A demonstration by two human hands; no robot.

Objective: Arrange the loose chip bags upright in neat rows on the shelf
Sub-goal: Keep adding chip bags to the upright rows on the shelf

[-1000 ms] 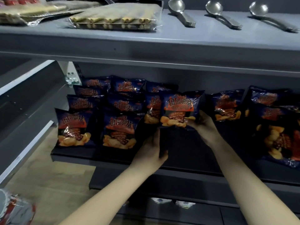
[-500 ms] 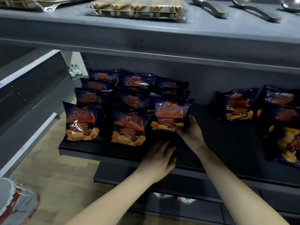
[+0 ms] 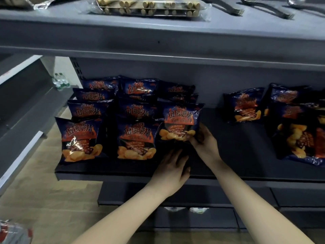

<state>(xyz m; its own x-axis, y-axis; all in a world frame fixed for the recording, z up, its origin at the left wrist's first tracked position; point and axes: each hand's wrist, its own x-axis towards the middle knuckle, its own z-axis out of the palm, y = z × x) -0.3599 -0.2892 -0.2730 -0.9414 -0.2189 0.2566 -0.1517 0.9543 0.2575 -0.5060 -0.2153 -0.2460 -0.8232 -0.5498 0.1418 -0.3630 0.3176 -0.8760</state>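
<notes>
1. Our right hand (image 3: 204, 143) grips the lower right corner of a chip bag (image 3: 181, 120), fingers curled round it.
2. The chip bag stands upright on the shelf (image 3: 237, 148), back from its front edge, just right of the arranged bags (image 3: 135, 138) by the left edge.
3. Our left hand (image 3: 173, 170) rests at the front edge below the bag, fingers straight, holding nothing.
4. Loose bags (image 3: 246, 106) sit toward the right edge.

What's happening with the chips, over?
Right hand grips chip bag, upright beside the rows. Left hand open just below it. Loose bags lie farther right on the shelf.
</notes>
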